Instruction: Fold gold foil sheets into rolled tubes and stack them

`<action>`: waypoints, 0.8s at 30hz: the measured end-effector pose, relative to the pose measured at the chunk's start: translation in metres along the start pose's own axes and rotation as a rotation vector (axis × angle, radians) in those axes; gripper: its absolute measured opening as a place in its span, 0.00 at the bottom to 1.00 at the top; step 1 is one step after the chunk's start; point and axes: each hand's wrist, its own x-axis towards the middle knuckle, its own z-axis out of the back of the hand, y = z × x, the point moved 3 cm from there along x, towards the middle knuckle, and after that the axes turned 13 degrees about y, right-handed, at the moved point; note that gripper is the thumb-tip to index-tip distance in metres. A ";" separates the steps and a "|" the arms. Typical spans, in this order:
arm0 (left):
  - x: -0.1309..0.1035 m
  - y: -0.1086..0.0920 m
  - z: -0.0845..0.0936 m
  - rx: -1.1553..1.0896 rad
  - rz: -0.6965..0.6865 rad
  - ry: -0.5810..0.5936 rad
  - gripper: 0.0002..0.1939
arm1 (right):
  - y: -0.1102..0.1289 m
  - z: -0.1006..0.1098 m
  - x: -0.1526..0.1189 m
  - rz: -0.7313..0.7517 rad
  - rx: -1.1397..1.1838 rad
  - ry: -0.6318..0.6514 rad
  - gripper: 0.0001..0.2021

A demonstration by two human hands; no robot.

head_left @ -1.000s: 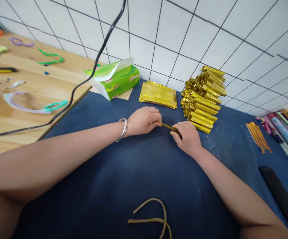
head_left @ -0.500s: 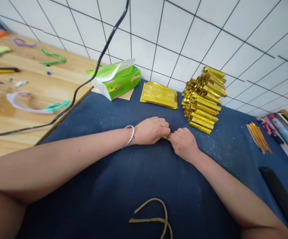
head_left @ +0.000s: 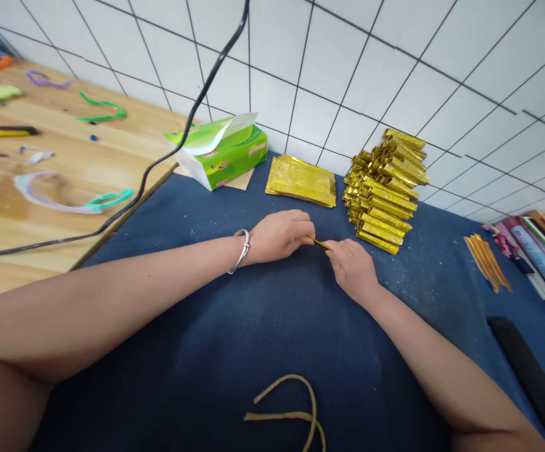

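Observation:
A thin gold strip, seemingly folded foil paper (head_left: pixel 320 243), stretches between my two hands above the dark blue cloth (head_left: pixel 263 326). My left hand (head_left: pixel 282 235), with a silver bangle (head_left: pixel 241 252) at the wrist, pinches one end. The other end is pinched by my right hand (head_left: pixel 355 270); most of the strip is hidden in the fingers. Beyond my hands lies a flat stack of gold foil sheets (head_left: pixel 301 181). To its right rises a pile of folded gold foil strips (head_left: pixel 383 194).
A green tissue pack (head_left: pixel 228 154) stands at the back left. A black cable (head_left: pixel 190 119) crosses the left side. Cords (head_left: pixel 312 398) lie near the front. At right are flat orange-gold strips (head_left: pixel 488 262), a black long object (head_left: pixel 529 376) and books (head_left: pixel 539 251). White tiled wall stands behind.
My hands have drawn slightly apart, the left one moving a little up and left. More of the gold strip now shows between them.

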 end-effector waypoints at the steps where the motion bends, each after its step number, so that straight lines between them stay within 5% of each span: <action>1: 0.000 0.003 0.001 -0.030 0.018 -0.022 0.10 | -0.002 0.000 0.000 -0.011 0.015 -0.015 0.12; 15: -0.004 0.024 -0.005 -0.190 0.151 0.008 0.20 | -0.015 -0.002 0.000 -0.106 0.301 -0.002 0.19; 24: -0.005 0.023 -0.002 -0.212 0.170 -0.027 0.16 | -0.018 0.000 -0.003 -0.200 0.372 -0.004 0.21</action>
